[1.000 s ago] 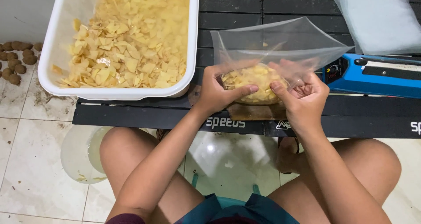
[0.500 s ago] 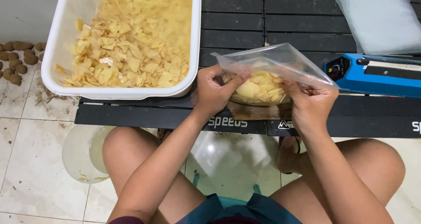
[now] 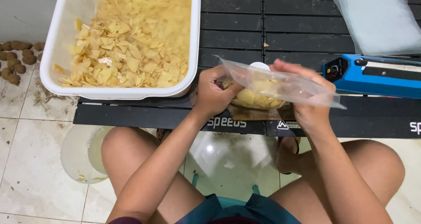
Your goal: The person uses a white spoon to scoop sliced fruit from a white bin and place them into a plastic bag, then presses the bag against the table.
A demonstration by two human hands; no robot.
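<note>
Both hands grip the clear bag of chips (image 3: 267, 90) now, left hand (image 3: 215, 94) steadying its filled bottom, right hand (image 3: 307, 105) flattening the open top beside the blue heat sealer (image 3: 372, 75), just right of the white chip tub (image 3: 127, 92).

Pale yellow chips (image 3: 131, 44) in a white tub (image 3: 57, 53) — blue sealer (image 3: 372, 75), black slatted table (image 3: 272, 26).
</note>
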